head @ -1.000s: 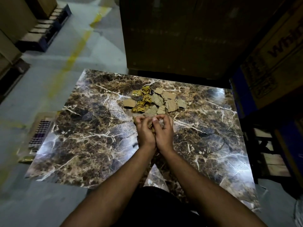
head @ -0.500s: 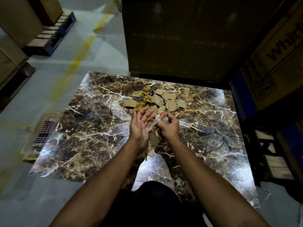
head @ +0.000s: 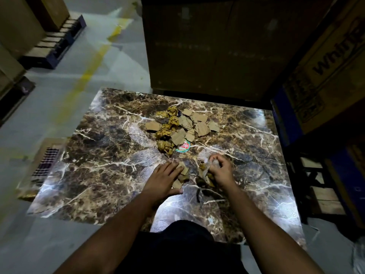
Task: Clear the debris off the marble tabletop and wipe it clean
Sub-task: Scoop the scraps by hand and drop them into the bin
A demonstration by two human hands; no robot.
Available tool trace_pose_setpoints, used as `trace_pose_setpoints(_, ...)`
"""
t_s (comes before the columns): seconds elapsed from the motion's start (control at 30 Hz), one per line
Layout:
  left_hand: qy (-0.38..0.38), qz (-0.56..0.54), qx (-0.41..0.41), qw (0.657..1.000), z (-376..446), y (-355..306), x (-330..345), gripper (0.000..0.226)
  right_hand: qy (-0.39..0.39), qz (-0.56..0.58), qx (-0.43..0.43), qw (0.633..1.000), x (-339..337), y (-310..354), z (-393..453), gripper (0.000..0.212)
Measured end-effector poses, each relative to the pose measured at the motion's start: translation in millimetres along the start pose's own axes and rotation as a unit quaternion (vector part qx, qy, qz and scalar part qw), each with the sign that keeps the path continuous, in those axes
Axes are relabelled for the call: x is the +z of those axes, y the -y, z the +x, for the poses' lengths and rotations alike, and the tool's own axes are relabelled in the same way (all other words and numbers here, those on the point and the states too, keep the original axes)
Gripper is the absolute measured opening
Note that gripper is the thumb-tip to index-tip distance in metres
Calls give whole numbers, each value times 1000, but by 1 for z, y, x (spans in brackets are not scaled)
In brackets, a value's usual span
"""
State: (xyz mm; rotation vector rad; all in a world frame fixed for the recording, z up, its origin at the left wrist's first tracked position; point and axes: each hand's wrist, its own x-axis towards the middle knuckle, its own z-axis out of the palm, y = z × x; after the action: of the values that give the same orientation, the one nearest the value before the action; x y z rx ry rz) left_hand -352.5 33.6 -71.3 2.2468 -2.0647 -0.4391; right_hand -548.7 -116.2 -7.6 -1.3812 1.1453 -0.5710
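Observation:
A pile of debris (head: 182, 126), torn cardboard scraps and crumpled golden wrappers, lies at the far middle of the brown marble tabletop (head: 98, 175). A round red-and-green sticker (head: 183, 146) sits at the pile's near edge. My left hand (head: 165, 178) lies flat with straight fingers on a few cardboard scraps (head: 182, 175) nearer to me. My right hand (head: 219, 170) has curled fingers pinching a crinkled clear plastic bag (head: 207, 167) that holds scraps and rests on the marble. A small dark piece (head: 198, 195) lies just below the hands.
A tall cardboard box (head: 207, 46) stands behind the table. Printed cartons (head: 325, 76) and a wooden pallet (head: 320, 184) crowd the right side. On the left are grey floor with a yellow line (head: 88, 68), a floor grate (head: 46, 161) and palletised boxes (head: 49, 40).
My hands have separated and dropped to the marble, nearer me. The left went from raised beside the bag to flat on scraps. The right keeps hold of the bag.

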Motion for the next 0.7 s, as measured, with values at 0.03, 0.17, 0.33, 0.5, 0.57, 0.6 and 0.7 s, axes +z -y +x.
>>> trace_pose_setpoints(0.03, -15, 9, 7, 1000, -2, -2, -2, 92, 3, 1, 2, 1000, -1, -3, -2, 33)
trace_pose_setpoints(0.17, -78, 5, 46, 996, -4, -4, 5, 67, 0, 6, 20, 1000, -6, -14, -5, 34)
trace_pose_setpoints(0.33, -75, 12, 91, 993, 9, -7, -1, 36, -15, -1, 33, 999, -9, -18, -14, 32)
trace_pose_setpoints(0.5, -53, 45, 122, 990, 23, -9, -14, 37, -20, -14, 19, 1000, -7, -17, -18, 32)
trace_pose_setpoints(0.57, -52, 65, 127, 988, 22, -10, -15, 36, -17, -9, 21, 1000, -7, -14, -19, 32)
trace_pose_setpoints(0.6, -53, 75, 128, 988, 22, -11, -15, 36, -15, -3, 23, 1000, -7, -12, -20, 32)
trace_pose_setpoints(0.7, -51, 81, 121, 988, 20, -14, -15, 36, -15, 11, 28, 999, -7, -6, -18, 38)
